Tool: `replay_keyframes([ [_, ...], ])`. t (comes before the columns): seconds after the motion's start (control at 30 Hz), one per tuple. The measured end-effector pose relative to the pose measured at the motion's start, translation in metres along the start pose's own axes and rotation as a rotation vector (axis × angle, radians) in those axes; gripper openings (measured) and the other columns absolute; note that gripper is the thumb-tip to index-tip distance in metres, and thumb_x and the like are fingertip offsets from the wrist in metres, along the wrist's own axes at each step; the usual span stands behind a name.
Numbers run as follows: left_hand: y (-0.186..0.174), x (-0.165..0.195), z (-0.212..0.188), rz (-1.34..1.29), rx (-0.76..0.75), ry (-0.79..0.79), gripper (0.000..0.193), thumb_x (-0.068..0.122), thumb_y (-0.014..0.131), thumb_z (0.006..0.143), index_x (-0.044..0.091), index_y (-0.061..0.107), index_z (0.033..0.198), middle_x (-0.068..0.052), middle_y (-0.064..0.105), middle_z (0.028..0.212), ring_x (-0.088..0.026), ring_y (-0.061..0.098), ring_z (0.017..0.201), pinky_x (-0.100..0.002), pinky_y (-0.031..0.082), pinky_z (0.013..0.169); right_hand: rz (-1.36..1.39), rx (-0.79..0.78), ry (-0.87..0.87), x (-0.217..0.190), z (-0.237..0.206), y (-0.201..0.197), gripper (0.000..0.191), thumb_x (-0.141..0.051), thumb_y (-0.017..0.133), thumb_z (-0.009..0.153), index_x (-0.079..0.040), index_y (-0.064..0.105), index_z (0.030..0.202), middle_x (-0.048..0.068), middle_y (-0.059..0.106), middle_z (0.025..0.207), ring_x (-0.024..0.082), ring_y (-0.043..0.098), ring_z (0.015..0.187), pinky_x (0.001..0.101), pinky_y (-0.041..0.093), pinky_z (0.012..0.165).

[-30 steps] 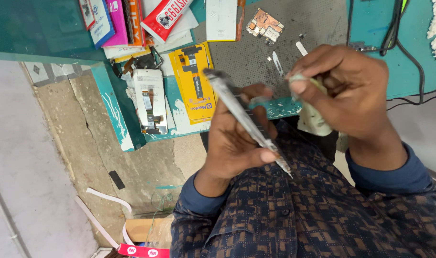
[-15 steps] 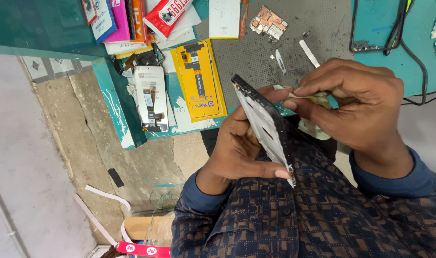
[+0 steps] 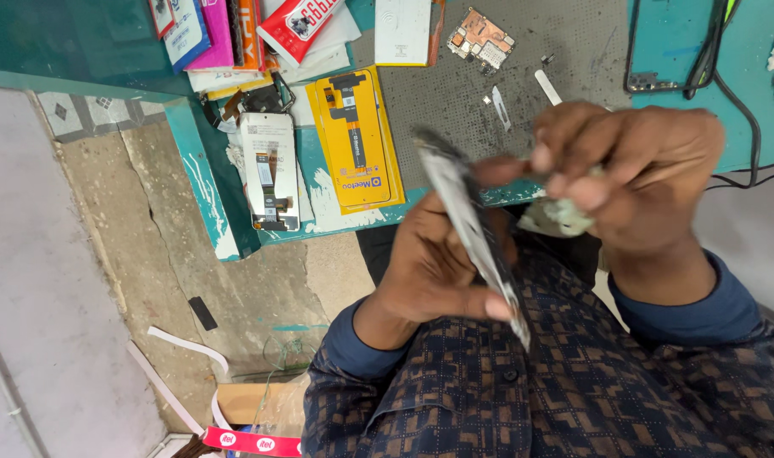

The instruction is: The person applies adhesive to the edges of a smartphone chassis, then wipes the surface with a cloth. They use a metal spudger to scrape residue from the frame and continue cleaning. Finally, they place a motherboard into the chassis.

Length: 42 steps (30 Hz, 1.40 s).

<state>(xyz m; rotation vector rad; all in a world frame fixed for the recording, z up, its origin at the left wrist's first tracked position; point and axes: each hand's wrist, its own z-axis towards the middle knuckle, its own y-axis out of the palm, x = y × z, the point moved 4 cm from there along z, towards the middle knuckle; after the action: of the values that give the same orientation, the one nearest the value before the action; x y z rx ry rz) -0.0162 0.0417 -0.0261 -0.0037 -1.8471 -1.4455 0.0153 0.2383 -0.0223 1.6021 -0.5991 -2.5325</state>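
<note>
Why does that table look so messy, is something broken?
Yes, a bit. A bare circuit board lies loose on the grey mat, out of any phone. The teal table's edge has chipped paint. The left hand grips an opened phone edge-on, while the right hand holds something too blurred to identify.

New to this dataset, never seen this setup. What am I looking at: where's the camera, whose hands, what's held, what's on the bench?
There is no machine here: a person works with two bare hands, and the single picture comes from a camera on their head, looking down.

The left hand grips a thin flat phone part, seen edge-on and blurred. The right hand is at its upper end, pinching something small that I cannot make out; a pale wad shows under its fingers.

On the teal bench lie a yellow packaged part, a white-backed screen part, a small circuit board on a grey mat, a phone frame and colourful boxes.
</note>
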Motion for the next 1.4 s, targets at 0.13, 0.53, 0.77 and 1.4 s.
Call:
replay_keyframes([
  [0.13,-0.002,0.012,0.001,0.065,0.220,0.314,0.071,-0.011,0.086,0.078,-0.003,0.043,0.133,-0.004,0.063,0.119,-0.012,0.062,0.084,-0.028,0.057,0.080,0.041,0.092,0.107,-0.006,-0.015,-0.014,0.016,-0.011,0.081,0.084,-0.006,0.069,0.093,0.016,0.075,0.089,0.025,0.079,0.079,0.0414,0.067,0.077],
  [0.53,-0.014,0.011,-0.019,0.345,0.372,0.605,0.067,-0.013,0.082,0.087,0.009,0.034,0.128,-0.010,0.049,0.129,-0.015,0.064,0.102,-0.029,0.057,0.091,-0.857,-0.346,-0.143,-0.055,-0.030,0.029,0.021,-0.010,0.085,0.081,0.000,0.067,0.088,0.018,0.067,0.097,0.026,0.073,0.079,0.0319,0.059,0.062],
  [0.77,-0.015,0.012,-0.025,0.340,0.323,0.624,0.067,-0.017,0.082,0.088,0.013,0.034,0.125,-0.007,0.046,0.121,-0.012,0.056,0.099,-0.032,0.052,0.099,-0.722,-0.286,-0.166,-0.041,-0.039,0.003,0.027,-0.019,0.088,0.085,-0.011,0.062,0.086,0.018,0.069,0.114,0.011,0.070,0.076,0.0285,0.053,0.065],
  [1.4,-0.012,0.015,-0.026,0.397,0.323,0.656,0.066,-0.012,0.085,0.087,0.015,0.035,0.121,-0.007,0.048,0.120,-0.012,0.054,0.094,-0.033,0.053,0.090,-0.618,-0.373,-0.129,-0.039,-0.038,0.004,0.035,-0.007,0.087,0.077,-0.011,0.063,0.101,0.010,0.069,0.105,0.026,0.074,0.100,0.0365,0.062,0.079],
])
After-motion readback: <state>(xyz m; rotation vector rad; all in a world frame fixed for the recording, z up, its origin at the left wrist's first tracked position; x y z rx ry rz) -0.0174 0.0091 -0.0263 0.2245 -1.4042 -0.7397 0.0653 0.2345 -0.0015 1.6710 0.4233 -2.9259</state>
